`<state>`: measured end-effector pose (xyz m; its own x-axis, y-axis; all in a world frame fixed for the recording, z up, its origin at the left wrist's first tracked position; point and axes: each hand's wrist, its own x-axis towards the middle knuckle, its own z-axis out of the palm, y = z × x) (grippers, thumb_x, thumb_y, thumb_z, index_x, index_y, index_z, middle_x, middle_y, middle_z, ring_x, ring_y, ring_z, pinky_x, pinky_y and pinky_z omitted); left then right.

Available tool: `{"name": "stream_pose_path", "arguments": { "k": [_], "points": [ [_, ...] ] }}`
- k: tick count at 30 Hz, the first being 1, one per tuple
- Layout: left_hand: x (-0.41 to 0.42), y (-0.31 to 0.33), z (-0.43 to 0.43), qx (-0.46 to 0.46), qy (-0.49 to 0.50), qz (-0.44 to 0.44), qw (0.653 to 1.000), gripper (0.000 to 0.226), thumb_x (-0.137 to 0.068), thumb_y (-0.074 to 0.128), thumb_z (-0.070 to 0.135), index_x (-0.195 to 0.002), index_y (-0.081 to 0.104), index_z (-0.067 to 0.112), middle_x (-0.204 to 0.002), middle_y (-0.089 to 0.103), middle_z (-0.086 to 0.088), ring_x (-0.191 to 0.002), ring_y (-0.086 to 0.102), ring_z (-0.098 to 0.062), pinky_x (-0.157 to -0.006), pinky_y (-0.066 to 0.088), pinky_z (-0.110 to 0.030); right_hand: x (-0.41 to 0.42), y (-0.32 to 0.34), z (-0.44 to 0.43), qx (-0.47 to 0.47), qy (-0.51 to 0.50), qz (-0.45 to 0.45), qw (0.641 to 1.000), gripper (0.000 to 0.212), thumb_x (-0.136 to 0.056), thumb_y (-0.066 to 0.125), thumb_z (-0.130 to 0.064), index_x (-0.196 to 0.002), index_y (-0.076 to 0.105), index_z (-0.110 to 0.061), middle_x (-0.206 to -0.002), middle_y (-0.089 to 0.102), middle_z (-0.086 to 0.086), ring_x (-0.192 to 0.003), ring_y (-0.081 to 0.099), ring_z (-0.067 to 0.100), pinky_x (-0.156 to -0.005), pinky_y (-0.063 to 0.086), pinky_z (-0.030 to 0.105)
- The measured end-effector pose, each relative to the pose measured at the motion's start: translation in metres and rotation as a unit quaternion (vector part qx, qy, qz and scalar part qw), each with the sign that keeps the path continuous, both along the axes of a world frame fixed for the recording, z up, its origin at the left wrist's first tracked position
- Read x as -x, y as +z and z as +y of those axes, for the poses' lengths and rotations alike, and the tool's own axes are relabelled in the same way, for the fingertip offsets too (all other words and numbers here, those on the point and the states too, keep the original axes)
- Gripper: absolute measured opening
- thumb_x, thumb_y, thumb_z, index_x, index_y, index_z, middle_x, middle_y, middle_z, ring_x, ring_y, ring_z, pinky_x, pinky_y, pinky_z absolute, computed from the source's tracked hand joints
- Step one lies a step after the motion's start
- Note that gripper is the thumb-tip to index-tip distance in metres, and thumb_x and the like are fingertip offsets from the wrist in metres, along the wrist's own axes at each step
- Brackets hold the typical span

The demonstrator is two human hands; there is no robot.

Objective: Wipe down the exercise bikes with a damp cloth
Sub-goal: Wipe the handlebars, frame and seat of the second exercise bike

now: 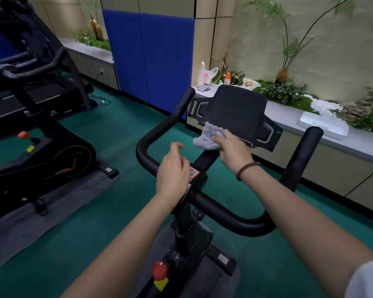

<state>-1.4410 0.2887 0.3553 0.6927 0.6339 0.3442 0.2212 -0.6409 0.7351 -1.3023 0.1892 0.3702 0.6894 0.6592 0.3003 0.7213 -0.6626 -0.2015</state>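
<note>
I am in the middle of wiping the near bike (194,211), which fills the centre of the frame. My right hand (233,148) presses the cloth (207,136) flat against the lower left edge of the console (235,112), fingers closed over the crumpled grey fabric, the cloth bunching out to the left of my knuckles. My left hand (173,168) holds nothing: it hangs loosely curled, thumb and fingers half bent, just over the handlebar (155,134) near the stem. Whether it touches the bar I cannot tell.

By my reckoning the console is the part in hand, and most of this bike is not yet done. The next move calls for keeping the cloth pressed and drawing it across the console face, then on to the handlebar, whose two grips rise at centre and right of the frame. My free hand could steady the bar while I rub.

A second bike (41,160) stands at the left of the frame and, as I judge it, waits its turn; its front runs off the left edge. The saddle and pedals of the near bike are out of view below. The console's face looks dark and I cannot read anything on it. The small label on the stem is half covered by my left hand. I cannot tell from looking whether the cloth is damp. Another grey cloth (202,88) lies on the worktop (310,125) behind, near a plastic bag (206,74).
</note>
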Motion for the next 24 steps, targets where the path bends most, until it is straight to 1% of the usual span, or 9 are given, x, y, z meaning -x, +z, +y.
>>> {"name": "stream_pose_path", "arguments": {
  "k": [3, 6, 10, 13, 17, 19, 21, 22, 24],
  "points": [
    [-0.001, -0.001, 0.0, -0.009, -0.003, -0.015, 1.0, 0.026, -0.09, 0.038, 0.01, -0.116, 0.041, 0.012, -0.097, 0.06, -0.014, -0.094, 0.054, -0.034, -0.077, 0.04, -0.043, 0.019, -0.004, 0.002, -0.039, 0.061, 0.046, 0.996, 0.039, -0.084, 0.047, 0.0, -0.119, 0.061, -0.013, -0.129, 0.05, 0.01, -0.114, 0.05, 0.032, -0.089, 0.039, 0.032],
    [-0.001, -0.002, 0.001, -0.015, -0.01, -0.023, 1.0, 0.026, -0.09, 0.039, 0.011, -0.115, 0.042, 0.012, -0.097, 0.06, -0.012, -0.095, 0.054, -0.031, -0.076, 0.038, -0.039, 0.027, -0.008, -0.002, -0.053, 0.132, 0.101, 0.985, 0.042, -0.081, 0.049, 0.004, -0.117, 0.063, -0.013, -0.124, 0.054, 0.01, -0.115, 0.05, 0.028, -0.086, 0.034, 0.022],
    [-0.001, -0.002, 0.0, -0.022, -0.006, -0.017, 1.0, 0.026, -0.09, 0.037, 0.009, -0.115, 0.042, 0.011, -0.095, 0.059, -0.012, -0.09, 0.053, -0.031, -0.075, 0.039, -0.041, 0.011, -0.006, 0.003, -0.109, -0.009, 0.101, 0.989, 0.039, -0.085, 0.045, -0.001, -0.117, 0.061, -0.016, -0.121, 0.049, 0.009, -0.102, 0.053, 0.033, -0.079, 0.042, 0.03],
    [0.0, -0.003, 0.0, -0.015, -0.009, -0.03, 0.999, 0.024, -0.09, 0.036, 0.011, -0.114, 0.042, 0.013, -0.095, 0.06, -0.013, -0.09, 0.054, -0.032, -0.075, 0.04, -0.042, 0.029, -0.009, 0.003, -0.141, 0.01, 0.183, 0.973, 0.028, -0.087, 0.051, -0.005, -0.112, 0.061, -0.011, -0.109, 0.045, 0.008, -0.096, 0.052, 0.027, -0.076, 0.037, 0.024],
    [0.003, 0.0, 0.0, 0.034, -0.069, -0.094, 0.993, 0.023, -0.093, 0.032, 0.026, -0.107, 0.045, 0.013, -0.098, 0.058, -0.004, -0.095, 0.055, -0.026, -0.074, 0.038, -0.031, 0.058, 0.007, 0.0, -0.217, 0.118, 0.367, 0.897, 0.014, -0.085, 0.059, -0.006, -0.099, 0.063, -0.005, -0.093, 0.052, 0.006, -0.09, 0.052, 0.019, -0.083, 0.041, 0.033],
    [0.009, 0.004, 0.001, 0.1, -0.117, -0.137, 0.978, 0.033, -0.091, 0.033, 0.036, -0.116, 0.044, 0.017, -0.107, 0.058, 0.001, -0.101, 0.056, -0.017, -0.079, 0.041, -0.02, 0.07, 0.017, 0.008, -0.293, 0.12, 0.35, 0.882, 0.019, -0.085, 0.06, -0.009, -0.104, 0.062, -0.01, -0.102, 0.057, 0.006, -0.096, 0.053, 0.016, -0.088, 0.042, 0.031],
    [0.011, 0.01, 0.005, 0.158, -0.137, -0.164, 0.964, 0.059, -0.087, 0.037, 0.049, -0.136, 0.034, 0.017, -0.127, 0.053, 0.003, -0.115, 0.052, -0.007, -0.093, 0.04, -0.015, 0.082, 0.025, 0.02, -0.324, 0.116, 0.343, 0.874, 0.032, -0.089, 0.056, -0.014, -0.12, 0.054, -0.013, -0.119, 0.051, 0.003, -0.109, 0.048, 0.01, -0.097, 0.036, 0.021],
    [0.011, 0.013, 0.007, 0.182, -0.137, -0.177, 0.958, 0.07, -0.083, 0.039, 0.054, -0.142, 0.027, 0.018, -0.136, 0.048, 0.004, -0.121, 0.048, -0.005, -0.099, 0.038, -0.018, 0.088, 0.029, 0.027, -0.338, 0.129, 0.375, 0.854, 0.037, -0.092, 0.051, -0.017, -0.129, 0.047, -0.017, -0.126, 0.045, -0.001, -0.117, 0.043, 0.007, -0.103, 0.031, 0.02],
    [0.011, 0.022, 0.016, 0.196, -0.115, -0.198, 0.954, 0.075, -0.083, 0.048, 0.053, -0.145, 0.022, 0.021, -0.14, 0.045, 0.005, -0.124, 0.046, -0.003, -0.102, 0.038, -0.023, 0.096, 0.034, 0.039, -0.38, 0.19, 0.473, 0.772, 0.04, -0.099, 0.037, -0.027, -0.138, 0.035, -0.028, -0.142, 0.037, -0.004, -0.13, 0.036, 0.009, -0.113, 0.026, 0.03]
  ]
}}
